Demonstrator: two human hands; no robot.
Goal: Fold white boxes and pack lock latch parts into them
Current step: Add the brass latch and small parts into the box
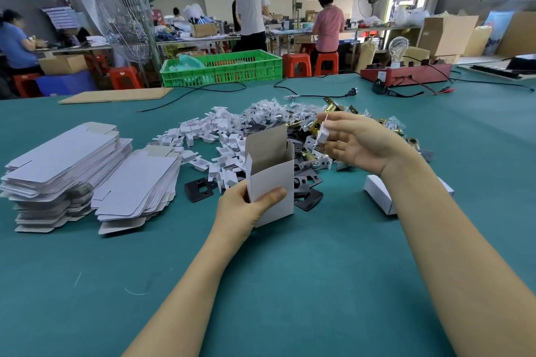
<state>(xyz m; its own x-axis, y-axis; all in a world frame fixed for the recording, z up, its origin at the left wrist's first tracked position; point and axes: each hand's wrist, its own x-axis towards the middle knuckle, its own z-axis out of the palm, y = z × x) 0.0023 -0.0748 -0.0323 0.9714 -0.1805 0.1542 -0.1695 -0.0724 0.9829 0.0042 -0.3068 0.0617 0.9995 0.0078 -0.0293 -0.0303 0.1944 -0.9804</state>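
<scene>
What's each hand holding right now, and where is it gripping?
The left hand grips the open white box by its lower part, thumb across the front. The right hand holds a small white insert and a brass latch part at its fingertips.

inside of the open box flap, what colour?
Grey-brown raw cardboard on the box flap; outside is white. Head view.

I have a single wide-angle view, worn on the head, facing forward and tilted down over the teal surface [290, 284]. It sits close above both forearms, which enter from the bottom edge. The far workshop curves at the edges. No second view overlaps it.
</scene>
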